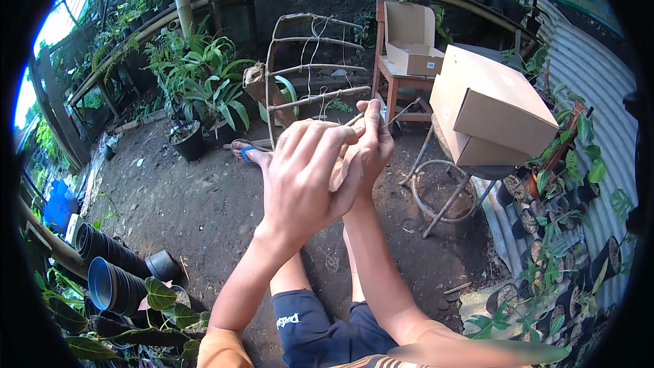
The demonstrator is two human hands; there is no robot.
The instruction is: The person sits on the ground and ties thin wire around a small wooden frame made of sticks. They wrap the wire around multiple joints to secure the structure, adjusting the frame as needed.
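A ladder-like frame of thin sticks (310,67) rises in front of me. Several rungs branch off one side stick, with thin wire or string strung between them. My left hand (306,167) is closed at its lower end, fingers curled over and hiding what they grip. Close against it, my right hand (371,140) pinches a stick end between thumb and fingers. A thin wire end (409,106) sticks out to the right of that pinch. The palms hide the lowest part of the frame.
Cardboard boxes (501,105) rest on a round stool (443,191) at right. Behind, an open box (412,58) sits on a wooden chair (388,92). A cut log (255,85) stands behind the frame. Black pots (112,286) lie lower left; potted plants (214,95) stand further back.
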